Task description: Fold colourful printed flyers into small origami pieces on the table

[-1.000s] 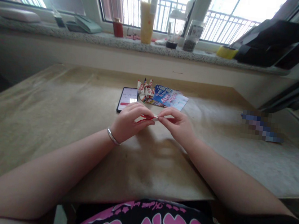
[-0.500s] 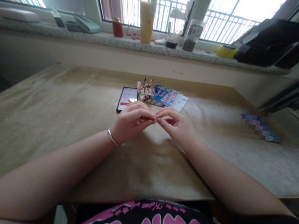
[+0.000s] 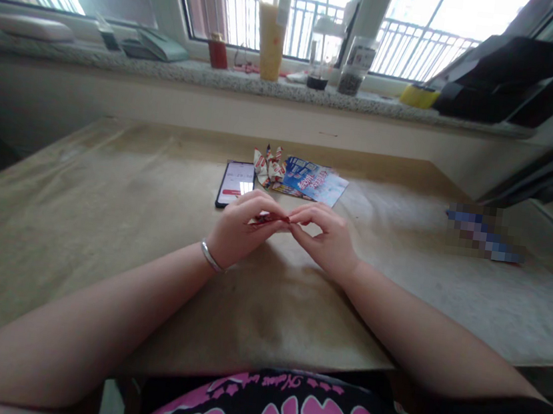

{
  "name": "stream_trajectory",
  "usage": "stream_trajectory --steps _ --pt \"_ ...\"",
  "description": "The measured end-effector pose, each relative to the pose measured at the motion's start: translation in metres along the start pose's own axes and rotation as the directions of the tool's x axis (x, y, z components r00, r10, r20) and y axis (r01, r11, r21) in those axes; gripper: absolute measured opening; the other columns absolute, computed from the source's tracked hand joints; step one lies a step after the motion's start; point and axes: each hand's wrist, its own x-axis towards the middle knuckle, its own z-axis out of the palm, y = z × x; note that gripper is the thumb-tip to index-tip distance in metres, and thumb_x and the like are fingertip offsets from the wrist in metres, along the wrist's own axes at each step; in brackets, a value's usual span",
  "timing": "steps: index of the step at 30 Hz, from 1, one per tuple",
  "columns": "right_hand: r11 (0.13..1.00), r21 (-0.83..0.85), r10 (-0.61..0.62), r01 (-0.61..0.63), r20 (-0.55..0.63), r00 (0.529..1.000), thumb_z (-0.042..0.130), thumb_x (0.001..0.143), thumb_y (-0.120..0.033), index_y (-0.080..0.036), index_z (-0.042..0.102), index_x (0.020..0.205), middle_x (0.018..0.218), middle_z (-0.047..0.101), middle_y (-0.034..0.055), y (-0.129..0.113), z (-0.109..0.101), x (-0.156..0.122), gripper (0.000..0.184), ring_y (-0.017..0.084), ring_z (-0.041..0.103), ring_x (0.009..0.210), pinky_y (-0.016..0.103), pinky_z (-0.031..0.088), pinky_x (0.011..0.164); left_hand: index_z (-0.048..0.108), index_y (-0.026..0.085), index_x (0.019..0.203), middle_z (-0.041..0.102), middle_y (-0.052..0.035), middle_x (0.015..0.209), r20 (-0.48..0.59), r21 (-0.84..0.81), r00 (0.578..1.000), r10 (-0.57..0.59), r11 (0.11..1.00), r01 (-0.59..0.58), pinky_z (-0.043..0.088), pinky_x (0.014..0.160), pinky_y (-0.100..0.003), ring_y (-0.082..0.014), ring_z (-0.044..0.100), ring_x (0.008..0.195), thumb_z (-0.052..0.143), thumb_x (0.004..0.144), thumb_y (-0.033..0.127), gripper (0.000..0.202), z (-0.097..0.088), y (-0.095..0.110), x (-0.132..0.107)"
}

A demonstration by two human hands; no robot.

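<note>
Above the middle of the table, my left hand (image 3: pixel 244 224) is closed on a small folded piece of red-and-white printed paper (image 3: pixel 263 218), mostly hidden by the fingers. My right hand (image 3: pixel 324 235) pinches the same piece at its right end, thumb and forefinger meeting the left fingertips. Just beyond the left hand lies a phone (image 3: pixel 227 186) with a lit screen showing digits. Beside it stand folded shapes of white and red printed paper (image 3: pixel 269 167). Blue printed sheets (image 3: pixel 320 182) are fanned out behind the right hand.
A blurred-out bluish item (image 3: pixel 484 238) lies on the right of the covered table (image 3: pixel 154 219). Along the granite sill (image 3: pixel 182 73) stand a tall yellow drink cup (image 3: pixel 270 42), a red-capped jar (image 3: pixel 217 52), clear containers (image 3: pixel 357 66), a yellow object (image 3: pixel 419 95) and a black bag (image 3: pixel 498 80).
The fingers have shifted slightly, and more of the red printed paper shows inside my left hand. My right fingers are now bent into a rounder pinch. The phone's digits have changed.
</note>
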Motion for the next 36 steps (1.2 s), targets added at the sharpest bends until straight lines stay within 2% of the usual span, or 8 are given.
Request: stream_trajectory --steps 4,11,15,19,23,28,32,36 --pt "0.999 -0.026 -0.026 0.026 -0.014 1.000 0.062 0.083 -0.021 -0.023 0.064 0.078 0.083 0.071 0.0016 -0.001 0.000 0.000 0.005 0.014 0.064 0.079 0.031 0.052 0.072 0.063 0.019 0.100 0.059 -0.0008 0.081 0.008 0.060 0.999 -0.039 0.997 0.038 0.049 0.071 -0.026 -0.0121 0.056 0.077 0.070 0.080 0.021 0.022 0.000 0.001 0.000" --pt "0.998 -0.042 0.041 -0.040 0.030 0.999 0.062 0.082 -0.025 -0.026 0.065 0.080 0.087 0.071 0.0016 0.001 0.001 -0.001 0.004 0.017 0.064 0.084 0.036 0.052 0.079 0.065 0.020 0.084 0.058 -0.0018 0.082 0.055 0.028 0.998 -0.043 0.999 0.042 0.050 0.071 -0.027 -0.0129 0.056 0.079 0.065 0.084 0.024 0.004 -0.001 0.003 0.002" --pt "0.990 -0.017 0.143 -0.142 0.085 0.986 0.064 0.080 -0.028 -0.026 0.066 0.086 0.089 0.070 0.0018 0.009 0.005 -0.002 0.007 0.018 0.062 0.086 0.032 0.053 0.068 0.063 0.019 0.081 0.060 -0.0018 0.081 0.005 0.021 0.998 -0.061 0.998 0.061 0.049 0.070 -0.026 -0.0127 0.057 0.079 0.064 0.084 0.024 0.006 -0.002 0.005 0.005" --pt "0.976 0.055 0.208 -0.210 0.042 0.977 0.061 0.081 -0.026 -0.025 0.066 0.085 0.088 0.069 0.0015 0.017 0.005 -0.003 0.006 0.016 0.063 0.085 0.028 0.053 0.065 0.063 0.019 0.081 0.063 -0.0019 0.081 -0.010 0.015 0.997 -0.079 0.997 0.080 0.050 0.074 -0.027 -0.0130 0.059 0.080 0.065 0.084 0.023 0.006 -0.002 0.002 0.003" --pt "0.987 0.032 0.159 -0.157 -0.037 0.987 0.060 0.081 -0.021 -0.024 0.065 0.085 0.091 0.069 0.0022 0.017 -0.001 -0.001 0.008 0.016 0.063 0.087 0.027 0.052 0.063 0.059 0.018 0.085 0.067 -0.0026 0.088 -0.012 -0.015 0.994 -0.113 0.994 0.112 0.050 0.081 -0.031 -0.0142 0.063 0.087 0.061 0.086 0.020 0.002 -0.001 -0.002 0.000" --pt "0.994 -0.040 0.097 -0.102 -0.104 0.990 0.061 0.081 -0.021 -0.024 0.064 0.082 0.092 0.068 0.0027 0.012 -0.007 0.001 0.005 0.017 0.062 0.089 0.030 0.052 0.066 0.056 0.018 0.084 0.068 -0.0026 0.090 -0.008 -0.014 0.994 -0.107 0.994 0.107 0.050 0.081 -0.031 -0.0140 0.064 0.087 0.058 0.086 0.016 0.003 -0.001 -0.005 -0.001" --pt "0.993 -0.115 0.027 -0.035 -0.066 0.997 0.061 0.082 -0.022 -0.025 0.064 0.081 0.087 0.069 0.0026 0.014 -0.011 0.002 0.005 0.018 0.062 0.087 0.035 0.051 0.076 0.054 0.018 0.081 0.068 -0.0030 0.088 0.027 0.021 0.997 -0.077 0.997 0.077 0.051 0.078 -0.030 -0.0144 0.064 0.083 0.056 0.082 0.013 0.005 -0.002 -0.008 -0.001" --pt "0.986 -0.162 -0.033 0.034 0.010 0.999 0.060 0.083 -0.022 -0.026 0.065 0.081 0.086 0.070 0.0019 0.015 -0.011 0.001 0.007 0.018 0.062 0.087 0.039 0.049 0.085 0.055 0.018 0.077 0.067 -0.0029 0.080 0.106 0.141 0.994 0.004 0.990 -0.019 0.050 0.073 -0.030 -0.0150 0.062 0.076 0.058 0.078 0.014 0.005 -0.004 -0.009 0.000"
